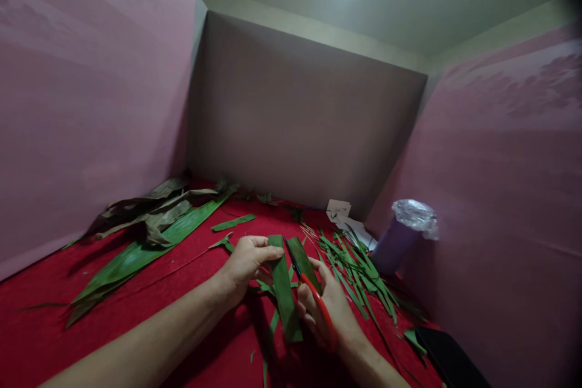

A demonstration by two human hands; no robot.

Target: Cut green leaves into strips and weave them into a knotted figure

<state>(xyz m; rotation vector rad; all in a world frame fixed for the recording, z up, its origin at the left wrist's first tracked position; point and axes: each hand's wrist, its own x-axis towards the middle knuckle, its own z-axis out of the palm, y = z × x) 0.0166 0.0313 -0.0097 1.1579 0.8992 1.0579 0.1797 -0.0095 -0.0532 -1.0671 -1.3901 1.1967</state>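
**Q:** Since the pink walls (91,91) filled most of the view, what lay below them?

**A:** One red cloth surface (68,339), cut off at the bottom edge. On its left lay one long broad green leaf (150,248), with a heap of dried brown leaves (150,209) partly over its far end; I could not count those.

**Q:** And on the right?

**A:** A loose pile of narrow green leaf slivers (354,267), too tangled to count. Behind it stood one purple cylindrical container (393,245) topped with crumpled clear plastic (414,215). One flat black object (448,357) was cut off at the lower right; what it was I could not tell. Folded white paper (339,209) sat by the back wall, its writing unreadable.

**Q:** What did the hands have?

**A:** Both were near the middle, close together. The left hand (248,260) had its fingers curled round the top of one flat green leaf strip (282,291), thumb lying across the front; the strip hung down to the cloth between the two hands. The right hand (330,309) was closed through the loops of one pair of red-handled scissors (313,294), its palm hidden. The dark blades pointed up beside a second short green piece (302,260); how far they were parted was hard to make out.
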